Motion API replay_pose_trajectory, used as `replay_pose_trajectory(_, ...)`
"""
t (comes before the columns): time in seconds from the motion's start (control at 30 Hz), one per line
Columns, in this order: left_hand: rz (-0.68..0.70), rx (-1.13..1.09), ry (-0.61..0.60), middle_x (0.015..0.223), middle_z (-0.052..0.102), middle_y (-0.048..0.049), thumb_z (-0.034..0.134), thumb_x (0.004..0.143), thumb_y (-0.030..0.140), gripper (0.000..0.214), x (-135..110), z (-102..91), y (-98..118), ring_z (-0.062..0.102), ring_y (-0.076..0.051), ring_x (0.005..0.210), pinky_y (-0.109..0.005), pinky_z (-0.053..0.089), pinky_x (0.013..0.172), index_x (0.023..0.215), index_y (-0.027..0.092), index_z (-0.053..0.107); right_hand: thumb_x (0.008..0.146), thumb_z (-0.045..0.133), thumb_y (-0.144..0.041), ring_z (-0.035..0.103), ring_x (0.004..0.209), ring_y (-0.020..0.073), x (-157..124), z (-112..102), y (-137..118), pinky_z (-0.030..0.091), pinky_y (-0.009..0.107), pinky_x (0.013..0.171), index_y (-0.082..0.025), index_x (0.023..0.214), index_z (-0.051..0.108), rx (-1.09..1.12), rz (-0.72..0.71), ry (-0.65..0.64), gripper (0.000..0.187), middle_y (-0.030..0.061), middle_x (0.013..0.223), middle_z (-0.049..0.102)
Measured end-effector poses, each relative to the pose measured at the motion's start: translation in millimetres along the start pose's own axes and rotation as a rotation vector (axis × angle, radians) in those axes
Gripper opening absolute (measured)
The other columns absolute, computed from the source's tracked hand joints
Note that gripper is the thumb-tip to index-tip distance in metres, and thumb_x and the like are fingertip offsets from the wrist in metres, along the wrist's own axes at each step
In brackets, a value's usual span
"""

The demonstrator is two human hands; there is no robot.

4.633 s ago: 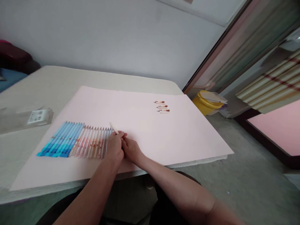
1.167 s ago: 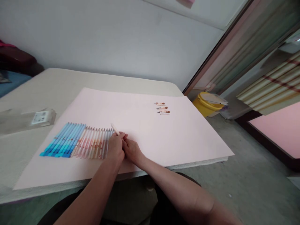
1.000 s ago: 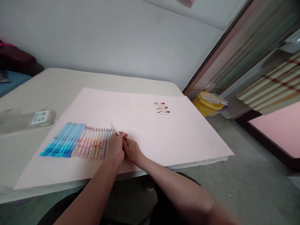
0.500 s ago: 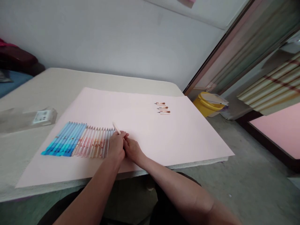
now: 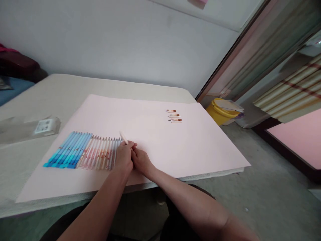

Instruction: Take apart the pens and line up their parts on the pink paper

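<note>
Both hands meet over the pink sheet [image 5: 155, 137], just right of a row of pens. My left hand [image 5: 124, 156] is closed round a pale pen barrel [image 5: 123, 136], whose light end slants up and left out of the fist. Pressed against it, my right hand [image 5: 141, 162] is closed too; its fingertips meet at the pen's lower end, and what they pinch is hidden. Beside my left hand lie several white and pink patterned pens [image 5: 100, 152], then several blue pens [image 5: 70, 149]. Farther back are three small brown-topped pen parts [image 5: 175, 115], each with a thin dark tip.
A clear plastic bag [image 5: 25, 130] with a white label lies on the pale table [image 5: 75, 85] at left. A yellow bin [image 5: 218, 112] stands on the floor beyond the right side. Behind the table rises a grey wall [image 5: 120, 40].
Both hands keep nearly the same place and grip on the pen. Only a slight shift of the camera shows.
</note>
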State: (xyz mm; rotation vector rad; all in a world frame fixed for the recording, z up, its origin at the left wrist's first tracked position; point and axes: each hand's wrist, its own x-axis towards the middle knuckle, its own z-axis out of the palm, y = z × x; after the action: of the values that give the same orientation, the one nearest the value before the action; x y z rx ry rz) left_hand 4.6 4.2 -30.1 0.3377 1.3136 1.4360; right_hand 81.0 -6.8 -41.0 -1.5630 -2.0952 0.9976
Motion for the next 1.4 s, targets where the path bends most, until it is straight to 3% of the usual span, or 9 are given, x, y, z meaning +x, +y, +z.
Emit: replay_pose_trajectory(1.4, 0.016, 0.018, -0.005, 0.061, 0.059, -0.0008, 0.063, 0.056, 0.019, 0.013, 1.3, -0.9, -2.3, 0.054, -0.013, 0.061, -0.027, 0.04, 0.06, 0.065, 0.016, 0.055, 0.099, 0.021, -0.037, 0.063, 0.081, 0.0188, -0.6, 1.2, 1.1, 0.04, 0.026, 0.067, -0.014, 0.096, 0.062, 0.0, -0.016, 0.011, 0.048, 0.0116, 0.092, 0.069)
